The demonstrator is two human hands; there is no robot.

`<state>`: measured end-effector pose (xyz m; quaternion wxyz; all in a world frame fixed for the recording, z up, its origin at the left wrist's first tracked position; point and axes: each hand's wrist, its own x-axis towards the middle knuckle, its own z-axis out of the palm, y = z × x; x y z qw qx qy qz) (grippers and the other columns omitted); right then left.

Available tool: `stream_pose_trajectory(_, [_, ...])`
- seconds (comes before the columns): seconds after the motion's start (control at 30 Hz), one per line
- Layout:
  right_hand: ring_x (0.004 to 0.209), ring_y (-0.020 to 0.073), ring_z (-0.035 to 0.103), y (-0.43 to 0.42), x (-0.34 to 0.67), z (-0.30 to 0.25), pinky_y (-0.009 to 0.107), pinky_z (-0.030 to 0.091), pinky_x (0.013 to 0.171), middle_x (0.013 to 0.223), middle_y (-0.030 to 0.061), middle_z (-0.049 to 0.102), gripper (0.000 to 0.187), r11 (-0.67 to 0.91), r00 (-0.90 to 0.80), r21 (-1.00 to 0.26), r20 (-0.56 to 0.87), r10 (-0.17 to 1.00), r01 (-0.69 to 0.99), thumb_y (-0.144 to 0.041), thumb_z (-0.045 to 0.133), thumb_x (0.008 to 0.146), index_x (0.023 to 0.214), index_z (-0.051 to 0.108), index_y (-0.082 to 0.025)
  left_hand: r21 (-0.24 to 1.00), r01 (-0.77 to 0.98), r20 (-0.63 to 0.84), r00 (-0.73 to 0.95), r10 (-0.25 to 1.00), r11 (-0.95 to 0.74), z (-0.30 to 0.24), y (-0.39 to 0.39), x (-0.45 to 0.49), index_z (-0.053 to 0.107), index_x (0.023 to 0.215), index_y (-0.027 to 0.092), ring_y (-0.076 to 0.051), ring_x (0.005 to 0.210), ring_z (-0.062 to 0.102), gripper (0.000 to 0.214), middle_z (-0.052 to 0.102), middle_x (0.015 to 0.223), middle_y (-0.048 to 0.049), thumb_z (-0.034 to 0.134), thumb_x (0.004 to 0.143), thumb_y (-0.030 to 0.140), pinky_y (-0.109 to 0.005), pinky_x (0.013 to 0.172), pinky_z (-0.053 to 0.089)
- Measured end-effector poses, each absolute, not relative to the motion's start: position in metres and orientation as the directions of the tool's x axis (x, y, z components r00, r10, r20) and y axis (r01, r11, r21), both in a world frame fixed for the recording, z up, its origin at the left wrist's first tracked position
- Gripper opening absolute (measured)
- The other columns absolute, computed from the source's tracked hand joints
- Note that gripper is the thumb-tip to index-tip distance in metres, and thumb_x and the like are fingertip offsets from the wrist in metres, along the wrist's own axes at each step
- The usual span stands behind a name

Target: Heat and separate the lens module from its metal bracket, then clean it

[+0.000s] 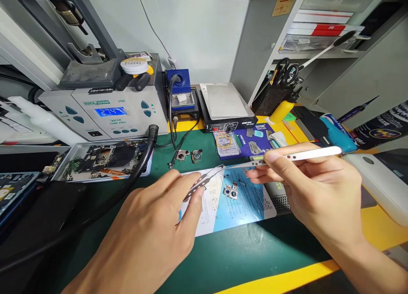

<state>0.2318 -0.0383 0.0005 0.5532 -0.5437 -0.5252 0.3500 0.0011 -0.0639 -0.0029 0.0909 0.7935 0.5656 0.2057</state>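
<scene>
At the centre of the frame I see the tips of the dark tweezers (pixel 195 186) and white tweezers (pixel 314 153) nearly meeting at a tiny piece, too small to name. The left hand's (pixel 156 211) fingers pinch the dark pair; the right hand's (pixel 318 192) fingers pinch the white. Just below the tips, a camera module (pixel 231 192) lies on a printed sheet (pixel 245 211) over the green tabletop (pixel 248 251). In the upper left stands a QUICK 861DW station (pixel 105 111).

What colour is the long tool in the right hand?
The long tool is whitish, with small dark holes, seen in the head view.
</scene>
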Motion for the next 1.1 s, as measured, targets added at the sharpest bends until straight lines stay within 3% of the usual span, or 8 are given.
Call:
stream_pose_trajectory(0.17, [0.06, 0.0212, 0.078, -0.037, 0.228, 0.004, 0.026, 0.067, 0.062, 0.067, -0.0003, 0.076, 0.011, 0.123, 0.226, -0.98, 0.157, 0.961, 0.155, -0.031, 0.081, 0.083, 0.081, 0.075, -0.022, 0.369, 0.859, 0.223, 0.288, 0.931, -0.354, -0.003, -0.065, 0.003, 0.069, 0.115, 0.026, -0.021, 0.078, 0.069, 0.028, 0.069, 0.093, -0.0015, 0.047, 0.099, 0.034, -0.035, 0.069, 0.05])
stream_pose_trajectory(0.47, [0.062, 0.0234, 0.079, -0.035, 0.226, 0.001, 0.029, 0.067, 0.064, 0.066, -0.0004, 0.077, 0.011, 0.077, 0.261, -0.992, 0.101, 0.96, 0.103, -0.03, 0.082, 0.081, 0.078, 0.076, -0.022, 0.258, 0.879, 0.272, 0.332, 0.903, -0.401, -0.005, -0.067, 0.005, 0.067, 0.12, 0.022, -0.019, 0.066, 0.066, 0.029, 0.066, 0.086, -0.0011, 0.049, 0.099, 0.029, -0.037, 0.059, 0.044])
stream_pose_trajectory(0.77, [0.065, 0.0238, 0.079, -0.034, 0.231, -0.004, 0.032, 0.067, 0.067, 0.07, -0.0001, 0.076, 0.012, 0.052, 0.204, -0.998, 0.06, 0.977, 0.045, -0.032, 0.08, 0.084, 0.084, 0.076, -0.021, 0.215, 0.887, 0.205, 0.367, 0.907, -0.408, -0.004, -0.064, 0.005, 0.071, 0.105, 0.021, -0.023, 0.068, 0.066, 0.032, 0.068, 0.085, -0.0043, 0.04, 0.1, 0.025, -0.036, 0.055, 0.043])
stream_pose_trajectory(0.93, [0.062, 0.0205, 0.078, -0.025, 0.235, -0.003, 0.028, 0.067, 0.066, 0.069, 0.0032, 0.077, 0.014, -0.067, 0.159, -0.994, -0.081, 0.984, -0.09, -0.029, 0.082, 0.081, 0.079, 0.077, -0.017, 0.297, 0.888, 0.17, 0.313, 0.934, -0.352, -0.002, -0.065, 0.004, 0.07, 0.111, 0.022, -0.024, 0.073, 0.068, 0.034, 0.068, 0.085, -0.0042, 0.038, 0.1, 0.028, -0.036, 0.058, 0.045])
stream_pose_trajectory(1.1, [0.053, 0.0174, 0.075, -0.012, 0.24, 0.0, 0.021, 0.066, 0.057, 0.064, 0.0085, 0.077, 0.008, -0.268, 0.068, -0.924, -0.296, 0.953, -0.272, -0.014, 0.075, 0.079, 0.073, 0.076, -0.01, 0.497, 0.818, 0.181, 0.23, 0.956, -0.291, 0.003, -0.064, 0.006, 0.068, 0.101, 0.025, -0.02, 0.075, 0.067, 0.024, 0.07, 0.086, -0.001, 0.046, 0.099, 0.033, -0.033, 0.063, 0.046])
